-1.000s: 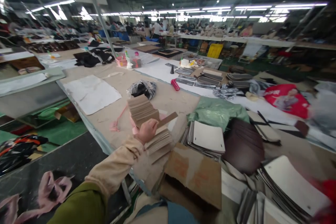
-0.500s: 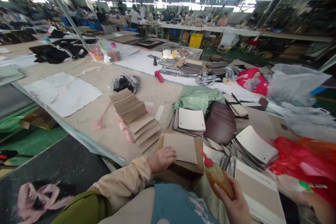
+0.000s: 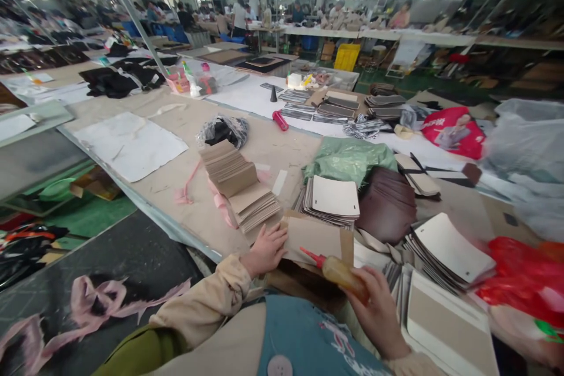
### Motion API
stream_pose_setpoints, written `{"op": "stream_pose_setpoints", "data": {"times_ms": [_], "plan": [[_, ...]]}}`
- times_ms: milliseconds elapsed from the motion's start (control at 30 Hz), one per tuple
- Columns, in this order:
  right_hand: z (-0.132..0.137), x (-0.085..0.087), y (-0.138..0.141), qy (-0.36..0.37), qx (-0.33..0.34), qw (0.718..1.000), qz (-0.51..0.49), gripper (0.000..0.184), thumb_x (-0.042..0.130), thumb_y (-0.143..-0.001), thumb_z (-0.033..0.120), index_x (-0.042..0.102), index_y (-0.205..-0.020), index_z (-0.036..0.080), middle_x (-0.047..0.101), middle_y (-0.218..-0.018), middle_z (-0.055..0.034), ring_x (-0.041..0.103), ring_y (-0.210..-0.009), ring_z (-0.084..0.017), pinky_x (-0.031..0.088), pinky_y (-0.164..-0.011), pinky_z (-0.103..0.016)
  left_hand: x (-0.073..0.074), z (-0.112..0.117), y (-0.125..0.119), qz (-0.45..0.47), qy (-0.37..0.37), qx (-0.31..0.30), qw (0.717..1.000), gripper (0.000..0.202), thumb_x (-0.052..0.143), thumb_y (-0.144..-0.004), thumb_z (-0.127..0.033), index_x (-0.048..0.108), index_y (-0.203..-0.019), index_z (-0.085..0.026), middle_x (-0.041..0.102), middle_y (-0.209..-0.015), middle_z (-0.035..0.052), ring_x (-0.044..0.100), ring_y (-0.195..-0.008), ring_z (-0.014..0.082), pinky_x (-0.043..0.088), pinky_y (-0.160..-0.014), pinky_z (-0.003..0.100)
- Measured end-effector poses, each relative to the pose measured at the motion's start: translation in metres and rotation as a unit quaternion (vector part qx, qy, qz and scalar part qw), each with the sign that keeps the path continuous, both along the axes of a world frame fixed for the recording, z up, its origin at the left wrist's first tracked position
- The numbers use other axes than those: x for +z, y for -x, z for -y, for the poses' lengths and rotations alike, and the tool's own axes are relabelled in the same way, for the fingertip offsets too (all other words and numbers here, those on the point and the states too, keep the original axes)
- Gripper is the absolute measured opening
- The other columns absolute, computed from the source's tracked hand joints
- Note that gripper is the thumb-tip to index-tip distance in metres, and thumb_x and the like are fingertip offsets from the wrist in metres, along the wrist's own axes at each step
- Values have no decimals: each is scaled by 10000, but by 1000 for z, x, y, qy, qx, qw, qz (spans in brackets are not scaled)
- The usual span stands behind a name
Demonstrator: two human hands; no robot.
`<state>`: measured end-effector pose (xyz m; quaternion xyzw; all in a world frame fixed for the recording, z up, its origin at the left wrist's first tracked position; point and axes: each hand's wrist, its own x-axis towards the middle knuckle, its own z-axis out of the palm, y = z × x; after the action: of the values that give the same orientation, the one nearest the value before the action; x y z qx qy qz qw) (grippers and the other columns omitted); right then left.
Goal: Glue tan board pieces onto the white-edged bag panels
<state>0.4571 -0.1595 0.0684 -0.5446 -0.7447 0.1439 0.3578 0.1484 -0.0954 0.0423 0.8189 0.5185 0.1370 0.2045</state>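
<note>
My right hand (image 3: 376, 308) is wrapped round a squeeze bottle (image 3: 346, 277) of yellowish-brown liquid with a red nozzle. The bottle lies tilted, its nozzle pointing left over a tan board (image 3: 314, 236). That board sits on a cardboard box (image 3: 347, 245) close to my body. At the board's left edge rests my left hand (image 3: 268, 251), fingers stretched out and fairly flat. Just beyond those fingers is a stack of tan boards (image 3: 258, 205), some fanned out. Behind the box stands a pile of cream panels (image 3: 335, 197) with dark undersides.
A green plastic bag (image 3: 348, 158) and dark brown pieces (image 3: 388, 205) lie behind the box. To the right are more cream panels (image 3: 453, 247) and a red plastic bag (image 3: 524, 276). A pink strip (image 3: 83, 317) lies on the black surface at left. Other people work far back.
The bottle has swung from upright to nearly level, and its nozzle has moved left over the board. My left hand has shifted to the board's left edge. The view has turned slightly left.
</note>
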Motion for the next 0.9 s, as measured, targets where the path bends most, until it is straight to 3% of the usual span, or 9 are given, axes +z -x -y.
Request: {"op": "stream_pose_setpoints", "data": {"times_ms": [100,200,367,533,733,900], "plan": [[-4,0,1,-1,52,999,13,311,605,-832,293,538,-1133,256,492,-1101,-85,555,-997,-231,520,-796,-356,1,-7,-3,-9,12,-19,1000,389,485,-874,-229,539,-1260,-236,506,-1376,86,291,-1374,293,66,-1102,639],[-10,0,5,9,71,997,13,300,579,-847,281,531,-1142,253,481,-1101,-93,538,-1024,-243,510,-835,-382,0,-15,-3,-9,8,-34,999,391,481,-878,-235,536,-1265,-230,502,-1379,88,260,-1388,291,75,-1104,633],[-29,2,11,-31,30,998,37,322,584,-850,350,517,-1137,219,476,-1056,-104,534,-959,-243,524,-796,-393,-5,-15,-1,2,-1,-38,999,398,490,-872,-238,532,-1266,-208,480,-1400,77,247,-1390,297,194,-1099,602],[-52,8,27,-43,-23,997,67,313,585,-851,357,540,-1119,201,477,-1029,-109,528,-940,-252,523,-802,-417,-7,-11,-2,7,-22,-41,999,405,454,-887,-225,509,-1287,-199,465,-1411,69,231,-1395,302,216,-1107,583],[-69,10,48,-73,-1,995,75,291,586,-847,290,550,-1114,179,459,-1001,-111,510,-924,-255,516,-811,-436,-8,-11,-1,7,-36,-47,998,389,452,-890,-227,521,-1272,-197,473,-1403,77,240,-1391,311,230,-1102,587],[-73,11,53,-54,20,994,88,262,570,-842,246,564,-1093,175,447,-984,-104,497,-911,-255,505,-817,-443,-10,-11,-1,16,-51,-43,998,405,483,-869,-212,522,-1273,-206,499,-1376,91,252,-1388,309,256,-1090,588]]}}
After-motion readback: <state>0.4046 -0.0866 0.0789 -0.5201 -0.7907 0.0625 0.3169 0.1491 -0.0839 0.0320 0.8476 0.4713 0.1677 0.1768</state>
